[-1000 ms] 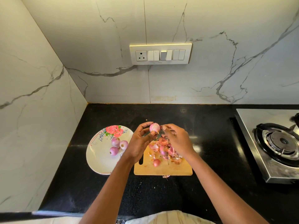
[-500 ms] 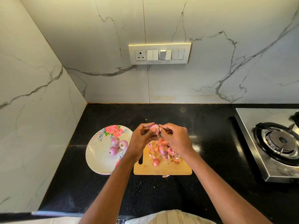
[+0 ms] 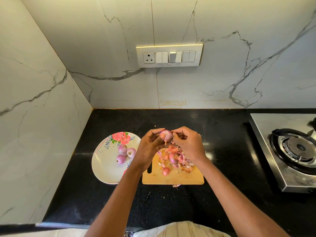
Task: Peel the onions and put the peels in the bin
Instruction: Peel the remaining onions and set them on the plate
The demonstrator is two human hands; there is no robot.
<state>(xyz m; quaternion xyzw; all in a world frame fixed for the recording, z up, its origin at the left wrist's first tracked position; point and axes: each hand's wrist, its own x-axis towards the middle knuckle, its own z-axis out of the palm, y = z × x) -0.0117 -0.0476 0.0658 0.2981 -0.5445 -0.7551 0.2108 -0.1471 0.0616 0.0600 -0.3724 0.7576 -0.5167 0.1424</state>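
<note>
From the head camera, the small pink-purple onion [image 3: 165, 135] has come down a little from where it was a second ago, when it sat clear above the fingertips; now it is tucked low between both hands, held up above the far end of the pale wooden chopping board [image 3: 172, 177]. The left hand [image 3: 148, 147] grips it with curled fingers and thumb. The right hand [image 3: 188, 144] has closed in against the onion's right side, its fingertips pinching at the skin there; whether a strip is already loose I cannot tell. To my eye the peeling of this one is well in hand but not done, since a root tuft hangs below it.

On the board lies a heap of papery pink onion peels [image 3: 177, 159], with a small reddish onion [image 3: 166, 171] just in front of the heap and one scrap [image 3: 176, 185] fallen off the near edge onto the black speckled bench [image 3: 171, 202]. Left of the board, touching its corner or nearly so, is a white oval plate with a rose print [image 3: 104, 166] carrying three peeled onions [image 3: 125, 153] close together. A steel gas stove [image 3: 290, 151] stands well apart on the right, and a white switch panel [image 3: 169, 55] is on the marble wall.

No bin shows anywhere, so the peels must be carried out of sight.
</note>
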